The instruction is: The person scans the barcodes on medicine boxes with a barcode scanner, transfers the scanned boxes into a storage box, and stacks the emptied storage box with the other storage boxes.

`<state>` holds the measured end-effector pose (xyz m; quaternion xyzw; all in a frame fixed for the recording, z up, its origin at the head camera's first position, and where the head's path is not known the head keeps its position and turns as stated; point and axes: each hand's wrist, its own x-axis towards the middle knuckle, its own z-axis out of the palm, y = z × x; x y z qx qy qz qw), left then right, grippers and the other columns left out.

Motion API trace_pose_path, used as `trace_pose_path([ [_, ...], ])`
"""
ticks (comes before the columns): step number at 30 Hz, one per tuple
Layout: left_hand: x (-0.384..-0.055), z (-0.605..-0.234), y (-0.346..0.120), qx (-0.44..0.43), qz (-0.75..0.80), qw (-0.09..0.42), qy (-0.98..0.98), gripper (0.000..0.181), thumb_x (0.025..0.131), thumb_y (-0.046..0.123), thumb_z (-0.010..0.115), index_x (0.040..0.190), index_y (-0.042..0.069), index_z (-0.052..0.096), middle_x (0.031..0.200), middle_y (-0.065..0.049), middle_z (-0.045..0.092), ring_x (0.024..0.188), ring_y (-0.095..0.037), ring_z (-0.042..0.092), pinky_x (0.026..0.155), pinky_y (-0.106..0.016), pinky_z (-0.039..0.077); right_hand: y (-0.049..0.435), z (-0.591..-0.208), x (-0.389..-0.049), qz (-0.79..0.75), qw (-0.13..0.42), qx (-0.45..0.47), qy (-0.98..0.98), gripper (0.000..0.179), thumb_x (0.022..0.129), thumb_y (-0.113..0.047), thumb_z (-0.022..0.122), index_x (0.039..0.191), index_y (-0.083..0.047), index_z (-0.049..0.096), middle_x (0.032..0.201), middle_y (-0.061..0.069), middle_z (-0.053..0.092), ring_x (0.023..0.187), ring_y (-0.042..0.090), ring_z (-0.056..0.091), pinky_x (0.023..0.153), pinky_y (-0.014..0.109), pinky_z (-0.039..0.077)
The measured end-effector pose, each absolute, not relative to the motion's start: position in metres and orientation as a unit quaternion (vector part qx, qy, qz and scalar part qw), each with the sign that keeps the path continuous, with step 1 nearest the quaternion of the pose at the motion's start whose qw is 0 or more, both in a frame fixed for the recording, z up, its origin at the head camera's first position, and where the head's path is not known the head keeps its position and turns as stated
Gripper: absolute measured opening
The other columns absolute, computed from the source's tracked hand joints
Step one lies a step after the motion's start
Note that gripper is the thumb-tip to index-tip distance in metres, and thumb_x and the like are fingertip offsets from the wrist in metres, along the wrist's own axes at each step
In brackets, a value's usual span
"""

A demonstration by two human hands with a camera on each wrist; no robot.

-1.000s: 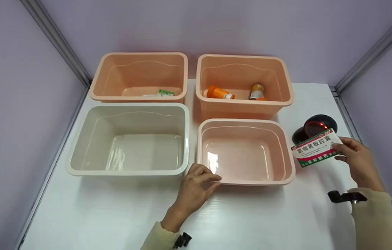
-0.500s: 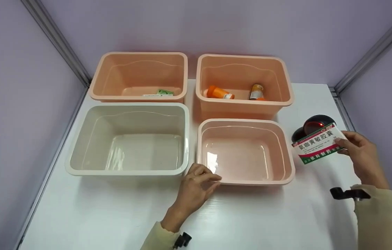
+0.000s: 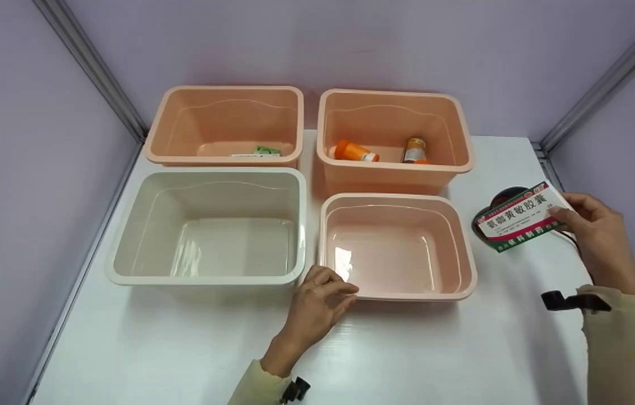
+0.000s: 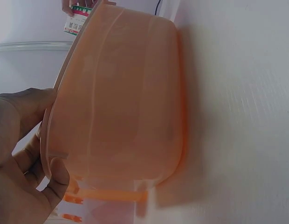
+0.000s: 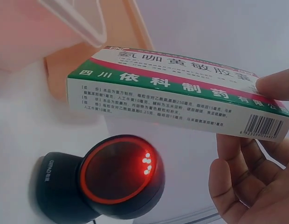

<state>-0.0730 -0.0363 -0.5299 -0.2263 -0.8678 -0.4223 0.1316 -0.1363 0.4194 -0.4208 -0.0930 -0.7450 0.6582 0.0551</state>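
Observation:
My right hand (image 3: 602,239) pinches one end of a white, green and red medicine box (image 3: 523,218), thumb on its printed top face. The right wrist view shows fingers under the box (image 5: 177,88) and a barcode on its side near them. The box is held over a black barcode scanner (image 5: 119,175) with a glowing red ring, which it partly hides in the head view. My left hand (image 3: 317,306) grips the near left corner rim of a light pink bin (image 3: 399,296). In the left wrist view, thumb and fingers (image 4: 37,105) hold that rim from both sides.
A white bin (image 3: 205,279) stands left of the light pink one. Two orange-pink bins stand behind: the left bin (image 3: 224,159) holds small boxes (image 3: 267,150), the right bin (image 3: 396,166) orange bottles (image 3: 354,151). Walls enclose the white table (image 3: 193,343).
My right hand has moved the medicine box up and slightly right, so it now covers more of the scanner. The left hand has stayed on the bin rim.

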Motion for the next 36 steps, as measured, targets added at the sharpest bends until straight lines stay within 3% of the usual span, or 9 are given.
trace_pose_path([
  [7,-0.073,-0.529,-0.036,-0.218,-0.421,0.124,-0.872,0.009,0.085,0.026,0.080,0.093,0.023,0.079,0.088,0.009,0.062,0.098,-0.009,0.056,0.085,-0.029,0.050,0.411,-0.407,-0.143,0.630,0.065,-0.085,-0.769,0.028,0.091,-0.014,0.073,0.117,-0.008,0.066,0.099,-0.006,0.068,0.081,0.006,0.064,0.071,0.015,0.052],
  [14,-0.072,-0.528,-0.037,-0.221,-0.414,0.124,-0.874,0.009,0.086,0.028,0.079,0.093,0.023,0.079,0.088,0.009,0.062,0.098,-0.009,0.056,0.086,-0.029,0.050,0.402,-0.400,-0.149,0.657,0.068,-0.060,-0.748,0.031,0.091,-0.010,0.072,0.120,-0.001,0.063,0.104,-0.001,0.068,0.086,0.009,0.065,0.075,0.016,0.053],
  [26,-0.072,-0.527,-0.037,-0.219,-0.420,0.115,-0.873,0.009,0.087,0.029,0.078,0.095,0.024,0.079,0.089,0.009,0.062,0.098,-0.009,0.055,0.087,-0.030,0.049,0.370,-0.389,-0.167,0.641,0.065,-0.023,-0.764,0.032,0.092,-0.012,0.072,0.121,-0.001,0.063,0.109,-0.001,0.067,0.097,0.012,0.061,0.079,0.014,0.052],
  [36,-0.072,-0.529,-0.037,-0.229,-0.414,0.136,-0.871,0.010,0.085,0.028,0.080,0.094,0.023,0.079,0.087,0.009,0.062,0.097,-0.009,0.056,0.085,-0.028,0.050,0.341,-0.383,-0.184,0.631,0.065,-0.001,-0.773,0.030,0.090,-0.013,0.074,0.116,-0.001,0.066,0.102,-0.001,0.069,0.090,0.010,0.063,0.075,0.015,0.054],
])
